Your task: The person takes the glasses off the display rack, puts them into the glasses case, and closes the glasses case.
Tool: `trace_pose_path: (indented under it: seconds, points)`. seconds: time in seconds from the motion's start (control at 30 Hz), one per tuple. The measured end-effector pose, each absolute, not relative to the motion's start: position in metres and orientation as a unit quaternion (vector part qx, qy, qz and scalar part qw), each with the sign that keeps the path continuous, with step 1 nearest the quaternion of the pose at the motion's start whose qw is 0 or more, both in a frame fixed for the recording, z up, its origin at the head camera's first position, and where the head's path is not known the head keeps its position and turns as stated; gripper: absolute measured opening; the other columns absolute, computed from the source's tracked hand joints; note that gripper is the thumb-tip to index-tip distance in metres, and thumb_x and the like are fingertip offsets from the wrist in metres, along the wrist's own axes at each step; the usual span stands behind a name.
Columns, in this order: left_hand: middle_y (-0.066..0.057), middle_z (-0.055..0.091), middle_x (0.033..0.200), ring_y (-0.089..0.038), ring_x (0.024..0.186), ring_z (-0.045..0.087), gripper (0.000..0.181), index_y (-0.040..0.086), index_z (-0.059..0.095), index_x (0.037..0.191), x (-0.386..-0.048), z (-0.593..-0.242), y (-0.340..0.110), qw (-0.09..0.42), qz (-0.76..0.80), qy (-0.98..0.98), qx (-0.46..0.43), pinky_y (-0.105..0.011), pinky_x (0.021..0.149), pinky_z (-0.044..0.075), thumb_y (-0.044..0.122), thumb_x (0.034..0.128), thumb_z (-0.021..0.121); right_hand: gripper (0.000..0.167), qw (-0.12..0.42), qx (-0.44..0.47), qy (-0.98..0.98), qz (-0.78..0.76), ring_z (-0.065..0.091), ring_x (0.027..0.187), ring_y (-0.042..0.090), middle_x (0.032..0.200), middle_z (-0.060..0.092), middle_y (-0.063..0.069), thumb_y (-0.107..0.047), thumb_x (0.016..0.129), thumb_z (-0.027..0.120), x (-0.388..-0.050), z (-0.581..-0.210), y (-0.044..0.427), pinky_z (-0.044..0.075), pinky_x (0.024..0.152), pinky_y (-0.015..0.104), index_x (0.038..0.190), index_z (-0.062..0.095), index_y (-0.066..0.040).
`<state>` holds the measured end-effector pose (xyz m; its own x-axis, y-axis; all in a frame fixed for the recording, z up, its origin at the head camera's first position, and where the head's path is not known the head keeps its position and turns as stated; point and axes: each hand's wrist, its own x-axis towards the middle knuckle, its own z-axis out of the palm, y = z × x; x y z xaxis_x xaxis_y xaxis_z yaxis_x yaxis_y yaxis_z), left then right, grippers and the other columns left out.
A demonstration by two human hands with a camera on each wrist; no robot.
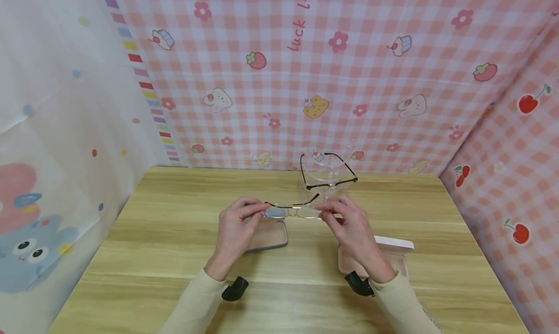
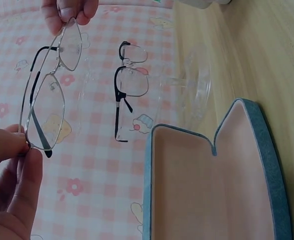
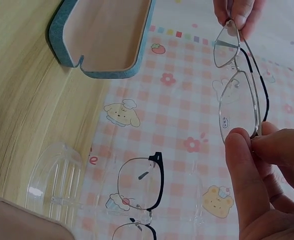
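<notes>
Thin metal-framed eyeglasses point(image 1: 308, 213) are held up over the table between both hands. My left hand point(image 1: 236, 227) pinches one end of the frame, near the hinge, between thumb and fingers. At the opposite end, my right hand point(image 1: 351, 227) pinches the frame the same way. The clear lenses point(image 2: 49, 112) and the dark-tipped temples, folded out behind them, show in the left wrist view. Below the left hand lies an open teal eyeglass case point(image 2: 282, 195) with a pale pink lining. Partly hidden under the right forearm, a white-lidded case point(image 1: 395, 244) stands open.
A second pair of eyeglasses point(image 1: 329, 185), with black upper rims, sits on a clear plastic stand point(image 3: 54, 175) at the back of the wooden table point(image 1: 153, 227). Behind it hangs a pink checked cloth point(image 1: 279, 96); patterned cloths also flank both sides.
</notes>
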<state>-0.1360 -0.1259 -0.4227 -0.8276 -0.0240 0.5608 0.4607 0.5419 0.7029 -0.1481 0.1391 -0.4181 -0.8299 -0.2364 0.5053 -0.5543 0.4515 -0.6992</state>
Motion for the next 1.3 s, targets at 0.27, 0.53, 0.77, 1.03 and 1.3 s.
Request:
trace_pose_path:
  seconds: [0.27,0.53,0.77,1.03,1.3]
  points:
    - [-0.005,0.073,0.097,-0.02,0.09,0.071,0.016,0.005,0.083,0.093,-0.136,-0.421,-0.127,0.247,-0.46,-0.842,-0.134,-0.039,0.074,0.061,-0.008,0.086,0.076,0.02,0.156,0.229,-0.841,0.465,0.068,0.089,0.014,0.101,0.064,0.001,0.01,0.093,0.069,-0.148,-0.418,0.138,0.061,0.078,0.026,0.103,0.078,-0.006]
    - [-0.005,0.073,0.098,-0.02,0.091,0.07,0.015,0.003,0.083,0.094,-0.135,-0.424,-0.133,0.234,-0.466,-0.842,-0.136,-0.036,0.077,0.062,-0.007,0.0861,0.075,0.019,0.149,0.226,-0.839,0.471,0.068,0.087,0.014,0.097,0.065,0.007,0.009,0.093,0.069,-0.148,-0.421,0.135,0.061,0.077,0.025,0.101,0.077,-0.006]
    - [-0.008,0.071,0.11,-0.024,0.098,0.07,0.023,0.0,0.08,0.104,-0.132,-0.43,-0.142,0.166,-0.545,-0.812,-0.127,-0.036,0.087,0.061,-0.01,0.0845,0.078,0.02,0.138,0.201,-0.841,0.483,0.069,0.086,0.016,0.096,0.067,0.006,0.009,0.092,0.07,-0.148,-0.426,0.131,0.062,0.076,0.025,0.1,0.077,-0.007]
    - [-0.007,0.072,0.111,-0.023,0.1,0.07,0.021,0.003,0.08,0.101,-0.126,-0.44,-0.154,0.144,-0.555,-0.813,-0.098,-0.034,0.085,0.062,-0.01,0.0838,0.08,0.019,0.094,0.176,-0.828,0.524,0.071,0.088,0.018,0.099,0.067,0.006,0.009,0.092,0.07,-0.148,-0.432,0.124,0.062,0.078,0.025,0.101,0.077,-0.005]
    - [-0.005,0.074,0.103,-0.021,0.093,0.071,0.018,0.004,0.08,0.102,-0.12,-0.449,-0.164,0.152,-0.551,-0.816,-0.084,-0.024,0.08,0.06,-0.006,0.0871,0.079,0.019,0.048,0.161,-0.821,0.546,0.071,0.095,0.022,0.111,0.07,0.009,0.004,0.089,0.075,-0.146,-0.443,0.113,0.061,0.082,0.027,0.107,0.077,-0.003]
